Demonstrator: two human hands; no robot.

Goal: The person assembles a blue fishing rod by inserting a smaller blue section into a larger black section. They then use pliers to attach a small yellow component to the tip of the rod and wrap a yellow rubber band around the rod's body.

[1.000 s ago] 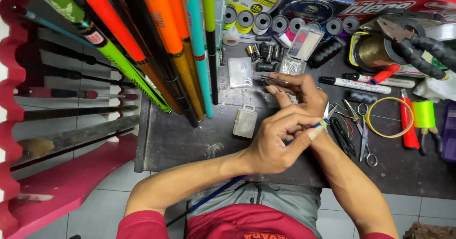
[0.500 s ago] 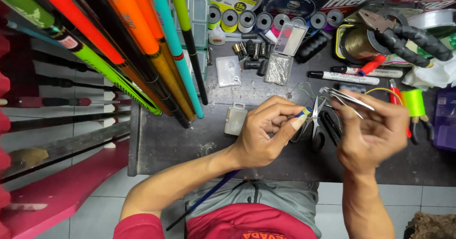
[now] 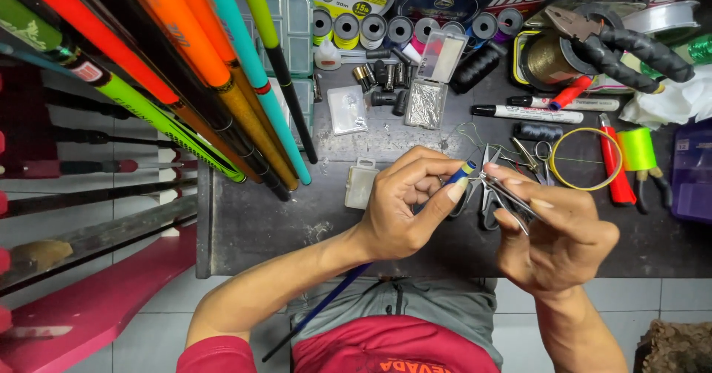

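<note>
Dark worktop: a scuffed black table (image 3: 252,225) seen from above, its near edge at the person's waist, tiled floor below.
Left hand: left hand (image 3: 406,204) raised over the middle of the table, fingers curled shut, thumb and forefinger pinching the tip of a thin blue rod (image 3: 348,282).
Blue rod: runs from the lower centre, across the lap, up through the left palm; its blue end with a yellow band shows just past the fingertips, above the table's centre.
Right hand: right hand (image 3: 558,232) just beside the left, fingers closed around a small metal tool (image 3: 508,199) whose slim point is turned towards the rod tip; whether point and tip touch cannot be told.
Under the hands: dark-handled scissors (image 3: 486,208) lying flat on the table, partly hidden by both hands.
Right of the hands: a yellow ring (image 3: 586,159), a red-handled tool (image 3: 614,167) and a neon-green spool (image 3: 636,148).
Far edge: a row of small thread spools (image 3: 386,28), a white marker (image 3: 528,113), large black-handled pliers (image 3: 619,43) resting on a reel of brown line (image 3: 547,58).
Left of centre: two small clear plastic boxes (image 3: 347,109) and a bundle of coloured rods (image 3: 185,69) slanting across the table's left edge.
</note>
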